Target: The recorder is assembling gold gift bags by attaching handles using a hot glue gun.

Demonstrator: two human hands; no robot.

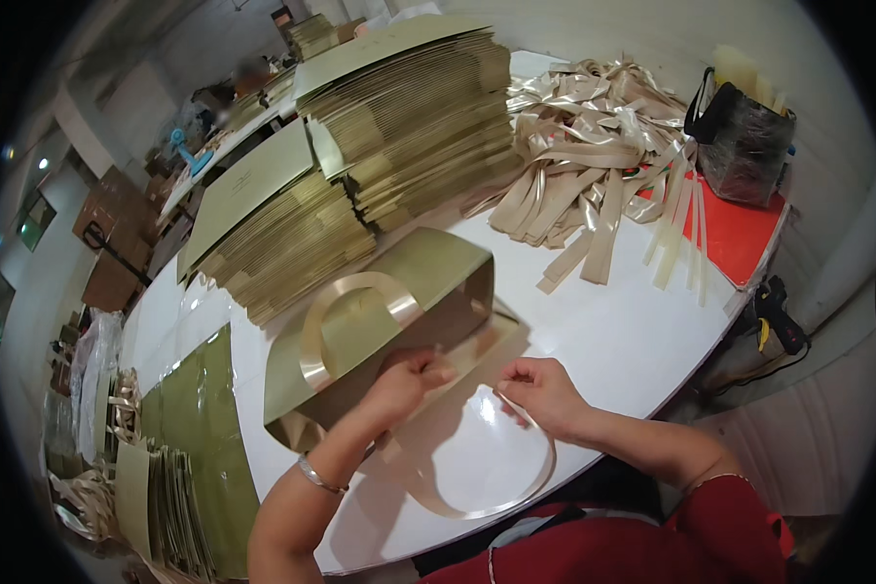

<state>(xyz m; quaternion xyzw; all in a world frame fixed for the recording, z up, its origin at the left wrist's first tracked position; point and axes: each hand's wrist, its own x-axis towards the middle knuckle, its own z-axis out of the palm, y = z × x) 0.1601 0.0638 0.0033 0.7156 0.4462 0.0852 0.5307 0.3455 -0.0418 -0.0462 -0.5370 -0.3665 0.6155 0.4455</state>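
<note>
A gold-olive paper gift bag lies on the white table before me, its open mouth towards me. A satin ribbon handle arches over its far panel. My right hand pinches one end of a second cream ribbon, which loops down near the table edge and back up to the bag under my left wrist. At the bag's mouth, over the near panel, is my left hand, fingers curled. What lies between those fingers is hidden.
Tall stacks of flat bags stand behind. A heap of cut ribbons lies at the back right. Glue sticks hang from a black holder over a red sheet. A glue gun hangs off the right edge.
</note>
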